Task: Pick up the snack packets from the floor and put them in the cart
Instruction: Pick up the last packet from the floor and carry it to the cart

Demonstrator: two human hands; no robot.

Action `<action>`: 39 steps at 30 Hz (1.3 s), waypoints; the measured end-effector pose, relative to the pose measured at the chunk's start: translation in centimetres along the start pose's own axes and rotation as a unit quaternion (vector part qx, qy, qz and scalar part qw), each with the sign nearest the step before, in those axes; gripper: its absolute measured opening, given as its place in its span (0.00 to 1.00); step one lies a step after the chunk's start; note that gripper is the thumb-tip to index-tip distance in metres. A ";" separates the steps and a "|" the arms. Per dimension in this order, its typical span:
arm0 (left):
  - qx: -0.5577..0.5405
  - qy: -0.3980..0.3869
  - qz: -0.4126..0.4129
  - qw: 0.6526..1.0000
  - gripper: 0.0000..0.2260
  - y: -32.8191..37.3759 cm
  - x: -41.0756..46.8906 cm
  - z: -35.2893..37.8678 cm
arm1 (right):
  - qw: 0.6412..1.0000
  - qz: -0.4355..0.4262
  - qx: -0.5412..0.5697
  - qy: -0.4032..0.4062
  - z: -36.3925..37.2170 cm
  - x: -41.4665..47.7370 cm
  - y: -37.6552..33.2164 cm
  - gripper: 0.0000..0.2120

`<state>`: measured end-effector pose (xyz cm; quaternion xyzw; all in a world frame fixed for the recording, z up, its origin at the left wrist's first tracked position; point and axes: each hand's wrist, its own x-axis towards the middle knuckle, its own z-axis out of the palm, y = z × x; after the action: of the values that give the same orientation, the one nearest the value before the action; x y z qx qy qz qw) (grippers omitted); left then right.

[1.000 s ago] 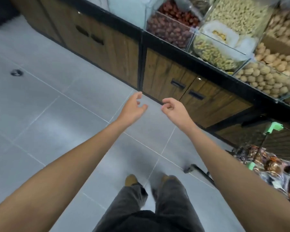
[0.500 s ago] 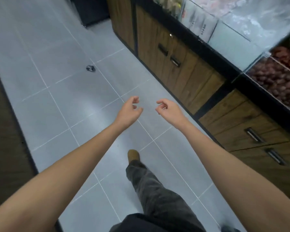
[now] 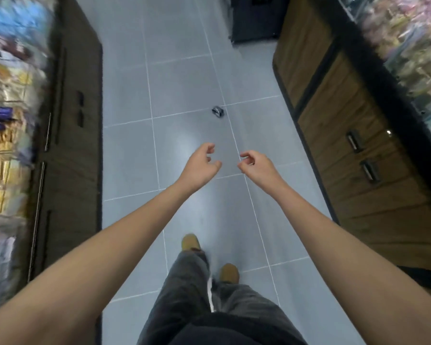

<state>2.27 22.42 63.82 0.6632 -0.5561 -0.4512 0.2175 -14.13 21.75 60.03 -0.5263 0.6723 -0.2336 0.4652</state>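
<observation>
One small dark, shiny snack packet lies on the grey tiled floor in the middle of the aisle, well ahead of me. My left hand and my right hand are stretched out in front at about the same height, fingers loosely curled and apart, both holding nothing. The packet is beyond and between the two hands, not touched by either. The cart is out of view.
A wooden cabinet run with black handles lines the right side, under blurred display bins. Dark cabinets and blurred shelves of packets line the left. A dark unit stands at the aisle's far end. My feet are on the tiles.
The view has swung left from the nut bins and cart to look straight down the aisle. The packet now lies ahead at centre and nearer. Both hands stay empty and held out.
</observation>
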 end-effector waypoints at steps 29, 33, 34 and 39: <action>0.085 -0.107 -0.043 0.990 0.23 4.9 57.0 -13.6 | 0.993 0.118 0.000 0.004 -0.2 53.2 -15.5 0.14; 0.097 -0.125 -0.070 0.985 0.23 3.6 65.2 -11.6 | 0.990 0.141 -0.001 -0.024 0.4 62.1 -14.2 0.13; 0.095 -0.127 -0.080 0.984 0.22 3.0 67.1 -11.0 | 0.988 0.151 0.003 -0.025 0.8 64.2 -13.6 0.13; 0.074 -0.131 -0.141 0.979 0.20 -2.0 76.0 -7.0 | 0.981 0.190 -0.001 -0.026 3.9 73.6 -8.8 0.13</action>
<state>7.31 -49.51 38.60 0.6846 -0.5120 -0.5181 0.0275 -7.40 -48.58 37.37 -0.3950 0.7479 -0.1264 0.5183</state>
